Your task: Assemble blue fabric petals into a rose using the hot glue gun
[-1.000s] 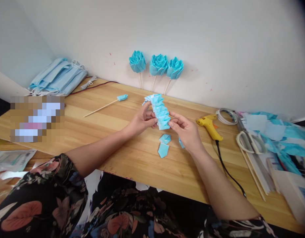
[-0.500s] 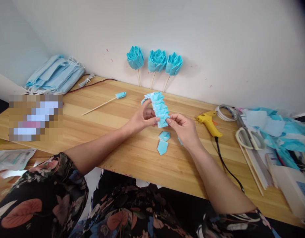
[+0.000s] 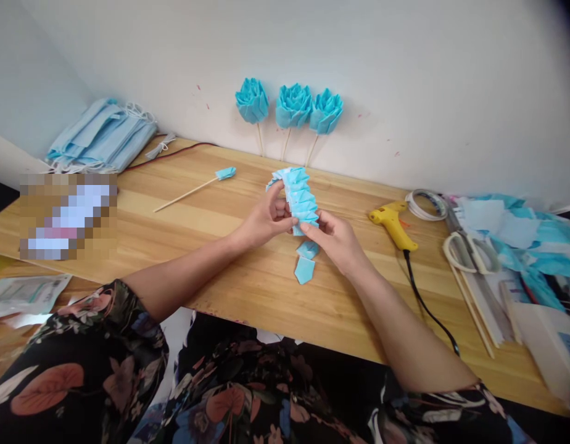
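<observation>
Over the wooden table (image 3: 211, 222), both hands hold a stack of folded light-blue petals (image 3: 301, 197) that fans upward in a curved column. My left hand (image 3: 265, 219) grips its left side, thumb and fingers closed on it. My right hand (image 3: 334, 237) pinches the lower end of the stack from the right. Two loose folded blue petals (image 3: 306, 262) lie on the table just below the hands.
Three blue flowers on sticks (image 3: 289, 111) lean on the wall. A stick with a blue tip (image 3: 195, 190) lies left of the hands, blue face masks (image 3: 102, 135) far left. A yellow glue gun (image 3: 393, 225), tape roll (image 3: 426, 203), scissors (image 3: 470, 259) and blue scraps (image 3: 520, 240) lie right.
My right hand has slid slightly left along the bottom of the stack. The view has shifted a little; the stack stays held in both hands.
</observation>
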A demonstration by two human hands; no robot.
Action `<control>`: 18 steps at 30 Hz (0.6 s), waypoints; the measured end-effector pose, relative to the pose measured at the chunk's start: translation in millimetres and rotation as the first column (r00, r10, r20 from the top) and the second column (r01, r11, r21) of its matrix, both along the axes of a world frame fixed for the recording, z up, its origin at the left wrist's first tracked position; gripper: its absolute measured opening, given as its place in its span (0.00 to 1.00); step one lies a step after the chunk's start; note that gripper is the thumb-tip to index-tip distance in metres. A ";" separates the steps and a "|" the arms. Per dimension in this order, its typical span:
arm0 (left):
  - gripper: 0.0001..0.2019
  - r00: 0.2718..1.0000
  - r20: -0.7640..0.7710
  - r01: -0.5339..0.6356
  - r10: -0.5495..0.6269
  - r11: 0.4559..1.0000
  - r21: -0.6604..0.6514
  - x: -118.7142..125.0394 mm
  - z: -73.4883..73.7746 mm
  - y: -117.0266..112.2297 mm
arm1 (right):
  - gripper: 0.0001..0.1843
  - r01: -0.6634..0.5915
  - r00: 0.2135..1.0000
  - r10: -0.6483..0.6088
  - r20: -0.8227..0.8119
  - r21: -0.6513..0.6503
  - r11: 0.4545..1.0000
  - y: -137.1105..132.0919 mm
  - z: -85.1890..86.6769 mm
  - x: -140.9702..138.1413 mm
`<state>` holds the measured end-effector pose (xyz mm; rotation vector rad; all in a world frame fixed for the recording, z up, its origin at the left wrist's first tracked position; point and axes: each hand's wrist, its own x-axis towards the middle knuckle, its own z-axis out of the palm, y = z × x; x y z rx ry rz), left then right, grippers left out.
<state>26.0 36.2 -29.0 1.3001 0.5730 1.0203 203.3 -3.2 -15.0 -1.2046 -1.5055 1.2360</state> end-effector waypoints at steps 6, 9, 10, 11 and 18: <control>0.43 0.997 -0.022 0.073 -0.074 0.997 -0.015 -0.1 0.1 -0.9 | 0.12 0.004 0.996 -0.007 0.091 0.029 1.000 -4.1 0.7 -0.8; 0.44 0.996 -0.021 0.090 -0.090 0.996 -0.010 -1.5 -0.1 0.7 | 0.12 0.021 0.993 -0.027 0.116 0.053 0.998 -5.7 2.2 0.5; 0.44 0.996 -0.020 0.091 -0.091 0.996 -0.005 -2.0 0.0 1.5 | 0.13 0.018 0.993 -0.024 0.113 0.058 0.998 -5.8 2.3 1.2; 0.43 0.996 -0.017 0.093 -0.092 0.996 0.001 -2.7 0.3 2.3 | 0.15 0.008 0.994 -0.014 0.109 0.058 0.998 -5.7 2.0 2.2; 0.43 0.998 -0.008 0.070 -0.069 0.997 0.014 -6.9 3.4 6.9 | 0.31 0.002 1.000 -0.002 0.002 0.031 1.000 -2.0 -2.5 13.0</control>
